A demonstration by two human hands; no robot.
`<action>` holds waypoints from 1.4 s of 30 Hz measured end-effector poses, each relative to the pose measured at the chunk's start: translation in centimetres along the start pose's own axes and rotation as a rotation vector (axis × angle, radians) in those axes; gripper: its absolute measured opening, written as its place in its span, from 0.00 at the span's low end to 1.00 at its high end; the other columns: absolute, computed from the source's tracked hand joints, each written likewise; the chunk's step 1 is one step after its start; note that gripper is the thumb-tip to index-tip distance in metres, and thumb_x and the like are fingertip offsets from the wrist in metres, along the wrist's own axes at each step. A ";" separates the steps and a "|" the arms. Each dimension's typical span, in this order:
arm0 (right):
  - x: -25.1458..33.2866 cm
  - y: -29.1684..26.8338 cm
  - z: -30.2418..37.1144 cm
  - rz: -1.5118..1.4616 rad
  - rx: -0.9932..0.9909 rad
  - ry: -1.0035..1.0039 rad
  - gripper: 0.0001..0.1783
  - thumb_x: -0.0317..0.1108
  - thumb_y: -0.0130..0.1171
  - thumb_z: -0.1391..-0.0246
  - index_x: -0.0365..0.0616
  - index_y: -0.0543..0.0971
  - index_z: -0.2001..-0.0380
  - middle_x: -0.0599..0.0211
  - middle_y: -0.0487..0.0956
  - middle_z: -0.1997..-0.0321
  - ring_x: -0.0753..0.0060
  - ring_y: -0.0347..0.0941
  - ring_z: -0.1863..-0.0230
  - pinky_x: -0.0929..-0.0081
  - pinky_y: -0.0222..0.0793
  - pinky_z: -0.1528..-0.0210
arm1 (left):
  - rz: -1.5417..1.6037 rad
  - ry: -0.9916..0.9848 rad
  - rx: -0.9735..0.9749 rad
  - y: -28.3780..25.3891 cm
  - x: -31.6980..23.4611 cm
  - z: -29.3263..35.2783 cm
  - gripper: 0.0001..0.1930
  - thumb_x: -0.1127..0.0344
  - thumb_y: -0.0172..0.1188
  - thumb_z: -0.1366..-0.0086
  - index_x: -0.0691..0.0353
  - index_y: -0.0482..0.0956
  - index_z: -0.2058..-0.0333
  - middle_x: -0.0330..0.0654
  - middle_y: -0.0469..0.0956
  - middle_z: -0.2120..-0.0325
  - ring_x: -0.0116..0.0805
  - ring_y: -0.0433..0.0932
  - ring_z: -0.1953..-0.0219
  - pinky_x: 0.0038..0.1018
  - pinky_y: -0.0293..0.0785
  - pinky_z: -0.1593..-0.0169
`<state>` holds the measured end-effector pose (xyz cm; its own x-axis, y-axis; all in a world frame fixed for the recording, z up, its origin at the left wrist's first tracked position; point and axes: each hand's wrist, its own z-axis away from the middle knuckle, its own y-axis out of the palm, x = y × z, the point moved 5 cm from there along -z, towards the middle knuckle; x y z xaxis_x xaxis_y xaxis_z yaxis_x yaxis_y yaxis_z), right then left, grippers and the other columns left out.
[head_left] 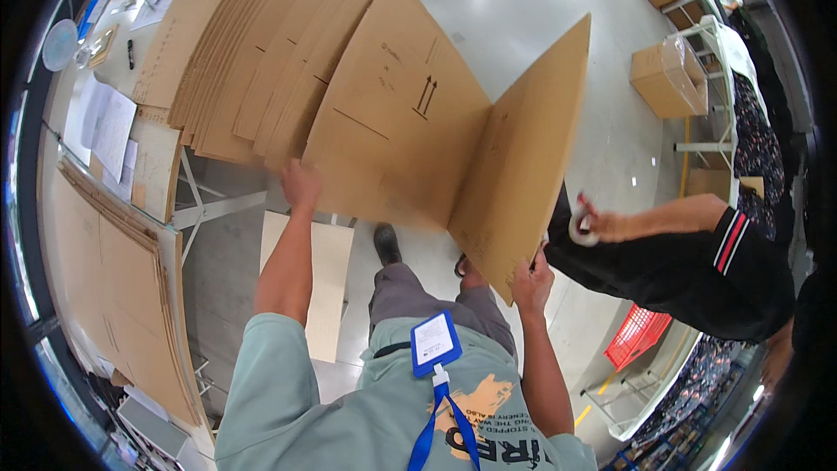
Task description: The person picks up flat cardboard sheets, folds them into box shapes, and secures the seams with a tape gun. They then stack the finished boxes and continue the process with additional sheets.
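In front of me is a brown cardboard box point(392, 122), partly unfolded, its two large panels meeting at an upright crease in a V. Printed arrows and faint writing show on the left panel. My left hand point(301, 185) is closed at that panel's lower left corner, slightly blurred, by the stack of flattened boxes point(253, 61). At the lower edge of the right panel, my right hand point(532, 283) grips the cardboard, fingers partly behind it.
Close on the right, another person's hand point(610, 225) holds a tape roll point(582, 228). A red basket point(636, 336) stands beyond. At left are a table with papers point(109, 122) and more flat cardboard point(118, 288). An open box point(667, 78) sits far right.
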<state>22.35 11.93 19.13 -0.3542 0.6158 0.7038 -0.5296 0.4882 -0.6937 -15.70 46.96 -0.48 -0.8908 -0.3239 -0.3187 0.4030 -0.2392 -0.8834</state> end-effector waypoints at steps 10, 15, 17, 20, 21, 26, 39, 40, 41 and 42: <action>-1.1 0.3 -0.1 0.063 0.001 -0.039 0.20 0.32 0.55 0.38 0.37 0.78 0.44 0.49 0.85 0.60 0.60 0.84 0.61 0.66 0.76 0.56 | -0.010 0.342 0.315 -2.0 -4.8 2.2 0.21 0.55 0.62 0.42 0.66 0.84 0.57 0.59 0.85 0.59 0.59 0.83 0.53 0.46 0.79 0.51; -2.4 -0.3 0.1 0.061 0.012 0.097 0.22 0.31 0.55 0.38 0.38 0.78 0.43 0.52 0.86 0.57 0.64 0.83 0.59 0.69 0.76 0.53 | -0.084 0.374 0.546 -0.1 -8.6 4.7 0.25 0.53 0.64 0.43 0.63 0.84 0.51 0.58 0.84 0.55 0.58 0.82 0.50 0.46 0.78 0.47; -2.5 -0.7 0.1 0.020 0.017 0.105 0.21 0.31 0.55 0.39 0.38 0.79 0.44 0.51 0.86 0.58 0.62 0.83 0.59 0.68 0.76 0.53 | 0.132 0.475 0.457 -0.2 -10.5 7.0 0.25 0.54 0.66 0.43 0.60 0.82 0.49 0.59 0.84 0.54 0.58 0.82 0.49 0.45 0.78 0.47; -2.2 -1.3 -0.3 0.046 0.023 0.112 0.19 0.31 0.56 0.41 0.37 0.80 0.47 0.51 0.85 0.59 0.59 0.84 0.59 0.66 0.76 0.54 | 0.325 0.441 0.327 -1.0 -12.2 11.2 0.32 0.55 0.66 0.40 0.52 0.72 0.36 0.58 0.83 0.53 0.60 0.81 0.48 0.46 0.77 0.45; -1.9 -1.3 -0.5 0.084 0.049 0.098 0.19 0.31 0.56 0.42 0.37 0.80 0.48 0.51 0.85 0.59 0.59 0.84 0.58 0.66 0.76 0.54 | 0.330 0.449 0.307 -1.2 -13.1 12.9 0.36 0.57 0.65 0.39 0.49 0.65 0.32 0.58 0.83 0.52 0.61 0.80 0.48 0.46 0.76 0.45; -0.2 -1.2 -1.8 0.117 0.223 0.103 0.32 0.31 0.58 0.47 0.36 0.68 0.37 0.50 0.84 0.54 0.53 0.83 0.52 0.63 0.76 0.47 | 0.342 0.475 0.315 -2.8 -18.9 19.4 0.44 0.61 0.63 0.36 0.42 0.51 0.25 0.57 0.79 0.46 0.62 0.78 0.45 0.48 0.74 0.41; 3.4 -4.0 -13.3 0.396 0.521 -1.133 0.32 0.53 0.64 0.44 0.46 0.78 0.42 0.52 0.62 0.26 0.39 0.42 0.20 0.27 0.27 0.25 | 0.086 0.344 0.023 1.0 -32.9 30.7 0.31 0.32 0.59 0.37 0.58 0.87 0.60 0.52 0.69 0.39 0.52 0.70 0.39 0.53 0.65 0.40; 3.1 -3.9 -13.6 0.466 0.556 -1.178 0.33 0.57 0.60 0.41 0.46 0.78 0.40 0.54 0.62 0.25 0.38 0.41 0.20 0.25 0.25 0.25 | 0.056 0.332 0.022 1.4 -33.9 31.0 0.33 0.31 0.57 0.36 0.59 0.88 0.60 0.51 0.69 0.39 0.51 0.69 0.38 0.54 0.64 0.40; 3.0 -3.7 -14.0 0.452 0.589 -1.186 0.34 0.57 0.60 0.41 0.47 0.77 0.39 0.53 0.61 0.25 0.38 0.40 0.20 0.25 0.25 0.25 | 0.084 0.319 -0.001 1.5 -34.8 31.2 0.32 0.31 0.58 0.37 0.58 0.88 0.59 0.52 0.68 0.38 0.52 0.68 0.37 0.55 0.63 0.39; 2.7 -3.6 -14.1 0.425 0.613 -1.188 0.34 0.57 0.60 0.40 0.47 0.76 0.38 0.53 0.61 0.24 0.38 0.40 0.19 0.25 0.25 0.25 | 0.096 0.303 0.011 1.8 -35.6 31.6 0.32 0.32 0.59 0.38 0.57 0.88 0.58 0.52 0.68 0.38 0.54 0.67 0.36 0.56 0.62 0.38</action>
<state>34.13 20.56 21.41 -0.8392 -0.3881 0.3810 -0.3574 -0.1344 -0.9242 23.40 29.13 20.11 -0.8701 -0.0582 -0.4894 0.4886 -0.2316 -0.8412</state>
